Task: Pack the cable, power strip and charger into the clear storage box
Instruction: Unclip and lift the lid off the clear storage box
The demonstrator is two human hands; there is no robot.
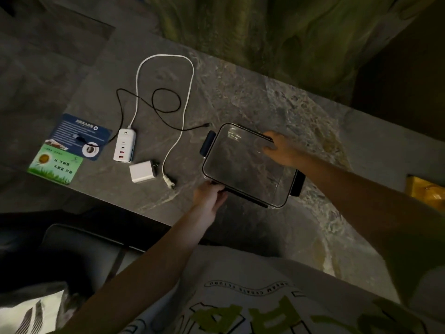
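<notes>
While both hands [243, 169] grip the clear box [248, 165], cables sprawl across the dim marble table [277, 102].

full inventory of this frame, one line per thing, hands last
clear rectangular plastic storage box with dark side latches: 1, transparent, lid on, right of centre on the table
white power strip with USB ports: 1, white, left of the box; its white cord loops toward the far edge and ends in a plug near the charger
white cube charger: 1, white, just in front of the power strip
thin black cable: 1, black, loosely coiled beyond the strip
blue printed card: 1, blue, far left
green printed card: 1, green, overlapping the blue card
grey marble table: 1, grey
yellow object: 1, right edge, unclear
left hand: on the box's near corner
right hand: on the box's far side
</notes>
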